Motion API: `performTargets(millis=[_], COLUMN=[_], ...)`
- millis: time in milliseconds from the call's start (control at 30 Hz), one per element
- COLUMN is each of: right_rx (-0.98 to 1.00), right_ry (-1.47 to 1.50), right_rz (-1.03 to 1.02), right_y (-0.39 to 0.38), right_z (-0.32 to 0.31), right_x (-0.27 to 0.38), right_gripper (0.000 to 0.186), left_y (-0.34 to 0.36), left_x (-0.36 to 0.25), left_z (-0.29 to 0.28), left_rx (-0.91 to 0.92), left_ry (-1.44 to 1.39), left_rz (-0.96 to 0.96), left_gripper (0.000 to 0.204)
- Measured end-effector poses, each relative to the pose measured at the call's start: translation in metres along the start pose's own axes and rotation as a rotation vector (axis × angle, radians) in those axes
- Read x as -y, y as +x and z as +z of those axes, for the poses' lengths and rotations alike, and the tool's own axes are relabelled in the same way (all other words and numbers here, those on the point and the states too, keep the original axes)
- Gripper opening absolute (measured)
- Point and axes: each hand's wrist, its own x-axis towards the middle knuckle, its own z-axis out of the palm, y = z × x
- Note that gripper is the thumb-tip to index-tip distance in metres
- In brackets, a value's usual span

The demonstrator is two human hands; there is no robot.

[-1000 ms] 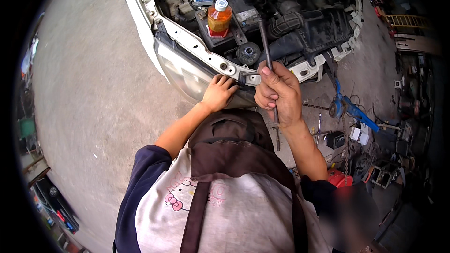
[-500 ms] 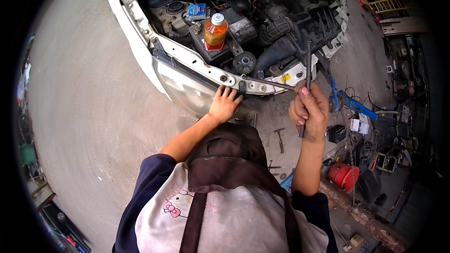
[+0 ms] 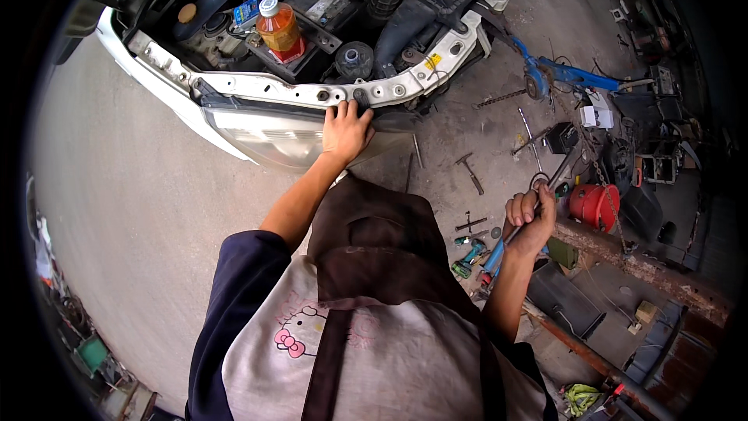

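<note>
- Head view: the left hand (image 3: 347, 136) rests at the car's white front panel (image 3: 265, 89), its fingers spread and unclenched, touching the outer edge just above the cloudy headlight (image 3: 261, 136).
- The right hand (image 3: 532, 220) is well apart from the car, its fingers clenched around 1 dark metal bar (image 3: 563, 168), which slants up toward the right, in front of the floor (image 3: 140, 210).
- Behind the panel's edge, 1 orange bottle (image 3: 280, 31) stands upon a black box-shaped part (image 3: 300, 70).
- On the floor, 1 hammer (image 3: 471, 175) lies between headlight and right hand.
</note>
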Motion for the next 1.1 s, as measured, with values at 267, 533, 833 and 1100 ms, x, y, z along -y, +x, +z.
performTargets(millis=[267,533,833,1100], right_rx=[-0.145,-0.173,0.269,0.211], right_ry=[-0.054,-0.326,-1.01,-1.339], right_rz=[-0.002,0.229,0.052,0.16], right_y=[-0.029,-0.066,-0.064,-0.033], right_z=[-0.085,-0.208,-0.256,-0.321], right_x=[0.016,-0.024,-0.08,-0.13], right_gripper=[0.018,0.014,0.022,0.033], left_y=[-0.005,-0.2,-0.345,-0.162], left_x=[0.005,-0.05,-0.142,-0.154], left_z=[-0.002,-0.04,-0.046,-0.025], left_rx=[-0.227,0.206,0.349,0.792], left_ry=[-0.297,-0.483,-0.797,-0.191], left_rz=[-0.135,-0.432,-0.885,0.134], left_gripper=[0.019,0.015,0.024,0.03])
